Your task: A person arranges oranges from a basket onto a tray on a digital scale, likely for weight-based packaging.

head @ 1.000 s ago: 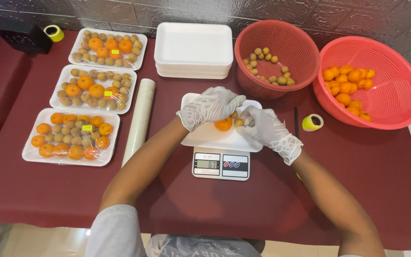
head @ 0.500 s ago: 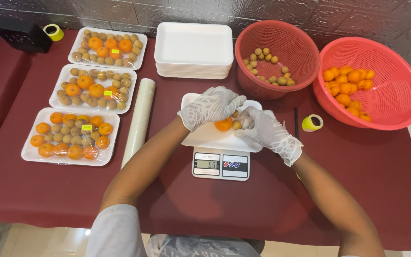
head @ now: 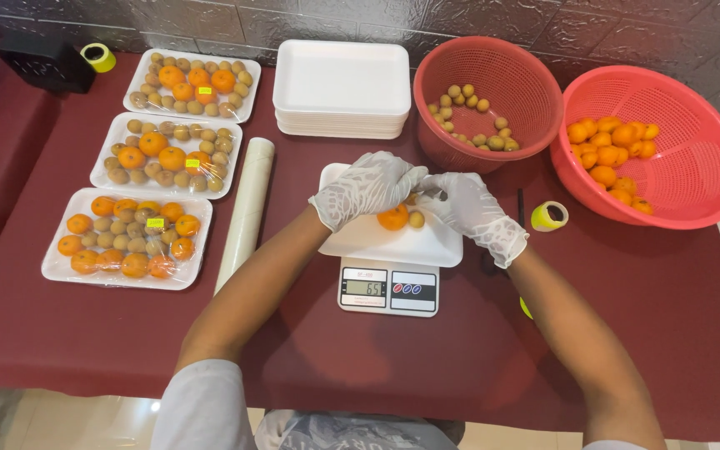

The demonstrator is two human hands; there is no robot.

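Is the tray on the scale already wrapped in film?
No, the tray on the scale is bare, with both gloved hands arranging loose fruit on it.

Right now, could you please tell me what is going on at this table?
A person in clear plastic gloves has the left hand and right hand over a white foam tray on a small digital kitchen scale. The tray holds an orange citrus fruit and a small tan round fruit. Three wrapped fruit trays lie left; two red plastic baskets of fruit stand right.
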